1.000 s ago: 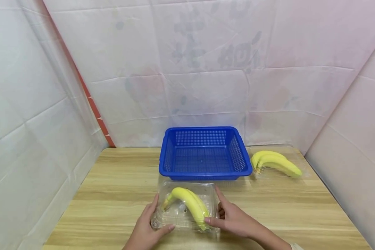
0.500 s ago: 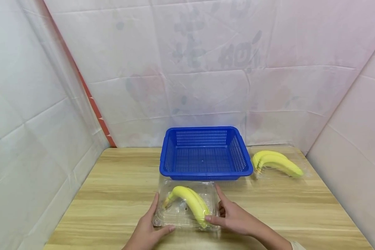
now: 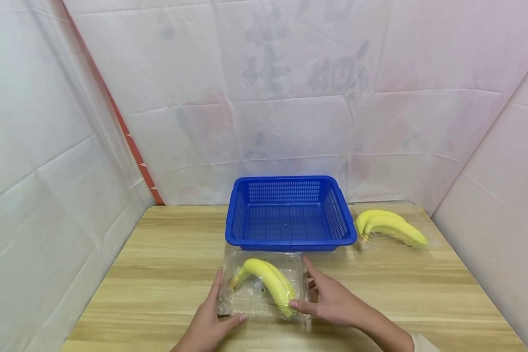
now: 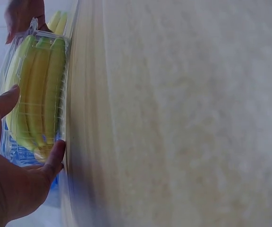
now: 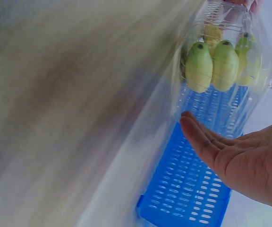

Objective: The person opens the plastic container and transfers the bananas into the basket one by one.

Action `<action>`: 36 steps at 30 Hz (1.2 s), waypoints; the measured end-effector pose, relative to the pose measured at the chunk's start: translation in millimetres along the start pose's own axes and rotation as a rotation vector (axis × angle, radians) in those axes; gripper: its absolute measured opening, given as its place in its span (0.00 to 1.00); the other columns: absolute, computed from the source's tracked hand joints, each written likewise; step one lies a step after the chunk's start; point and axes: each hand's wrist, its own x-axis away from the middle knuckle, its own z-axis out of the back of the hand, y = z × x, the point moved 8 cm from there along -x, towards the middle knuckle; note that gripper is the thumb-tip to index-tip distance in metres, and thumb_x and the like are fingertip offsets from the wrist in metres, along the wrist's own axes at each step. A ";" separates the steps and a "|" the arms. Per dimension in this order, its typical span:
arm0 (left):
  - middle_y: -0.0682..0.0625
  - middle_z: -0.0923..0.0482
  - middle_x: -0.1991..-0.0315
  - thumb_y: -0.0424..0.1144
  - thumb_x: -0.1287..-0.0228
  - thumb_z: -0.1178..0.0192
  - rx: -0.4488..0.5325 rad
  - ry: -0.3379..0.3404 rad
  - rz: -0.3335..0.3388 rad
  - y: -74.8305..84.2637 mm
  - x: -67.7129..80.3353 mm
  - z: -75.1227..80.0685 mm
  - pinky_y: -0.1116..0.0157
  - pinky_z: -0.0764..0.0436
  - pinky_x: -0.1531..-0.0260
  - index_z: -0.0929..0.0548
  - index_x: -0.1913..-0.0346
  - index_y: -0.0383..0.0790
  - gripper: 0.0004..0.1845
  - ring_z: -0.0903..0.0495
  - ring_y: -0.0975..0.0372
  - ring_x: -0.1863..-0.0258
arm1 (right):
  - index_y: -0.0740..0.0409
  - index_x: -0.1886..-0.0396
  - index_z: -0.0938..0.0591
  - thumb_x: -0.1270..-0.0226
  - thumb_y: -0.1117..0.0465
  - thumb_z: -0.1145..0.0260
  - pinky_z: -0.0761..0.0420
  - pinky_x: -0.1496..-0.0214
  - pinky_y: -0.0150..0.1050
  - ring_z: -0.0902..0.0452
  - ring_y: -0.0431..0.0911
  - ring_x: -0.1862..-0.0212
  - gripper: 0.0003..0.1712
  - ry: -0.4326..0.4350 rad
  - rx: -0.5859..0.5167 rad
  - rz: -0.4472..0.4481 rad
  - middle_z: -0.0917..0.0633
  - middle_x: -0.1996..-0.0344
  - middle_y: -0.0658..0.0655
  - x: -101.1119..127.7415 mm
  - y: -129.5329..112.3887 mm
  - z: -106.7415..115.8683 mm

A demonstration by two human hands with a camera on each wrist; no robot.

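Both hands clasp the clear clamshell box [image 3: 264, 288] of bananas [image 3: 268, 282] — left hand [image 3: 209, 320] and right hand [image 3: 332, 303] at opposite ends, fingers curved around. Blue basket [image 3: 289, 215] just beyond.

Wooden table [image 3: 167, 274]: blue basket [image 3: 289, 239], seemingly two banana boxes [image 3: 264, 288].
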 end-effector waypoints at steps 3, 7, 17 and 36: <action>0.35 0.39 0.17 0.53 0.44 0.19 0.039 -0.005 0.005 -0.4 -0.1 -0.2 0.42 0.30 0.24 0.58 0.11 0.45 0.69 0.27 0.41 0.23 | 0.54 0.10 0.53 0.38 0.26 0.28 0.23 0.29 0.70 0.22 0.64 0.29 0.71 0.022 0.037 -0.008 0.34 0.18 0.68 0.9 -2.6 3.0; 0.31 0.40 0.17 0.47 0.42 0.19 0.114 -0.028 0.010 -0.4 -0.1 -1.1 0.53 0.22 0.28 0.58 0.12 0.44 0.67 0.25 0.40 0.26 | 0.53 0.11 0.50 0.39 0.25 0.27 0.30 0.25 0.72 0.31 0.69 0.22 0.70 0.055 0.076 0.027 0.36 0.17 0.69 1.6 -9.7 7.2; 0.29 0.42 0.17 0.41 0.38 0.22 0.214 -0.091 0.020 -2.7 -1.5 -2.9 0.69 0.19 0.35 0.58 0.12 0.40 0.64 0.24 0.41 0.28 | 0.52 0.11 0.48 0.38 0.24 0.30 0.34 0.21 0.71 0.40 0.70 0.18 0.68 0.059 0.127 0.046 0.40 0.16 0.69 1.0 -12.1 5.9; 0.26 0.44 0.18 0.42 0.35 0.24 0.217 -0.112 0.029 -1.2 -0.2 -4.4 0.71 0.19 0.40 0.58 0.12 0.42 0.61 0.22 0.41 0.29 | 0.39 0.16 0.34 0.34 0.26 0.31 0.42 0.17 0.71 0.47 0.63 0.13 0.52 -0.044 0.419 0.416 0.39 0.14 0.58 -17.8 -58.0 -8.2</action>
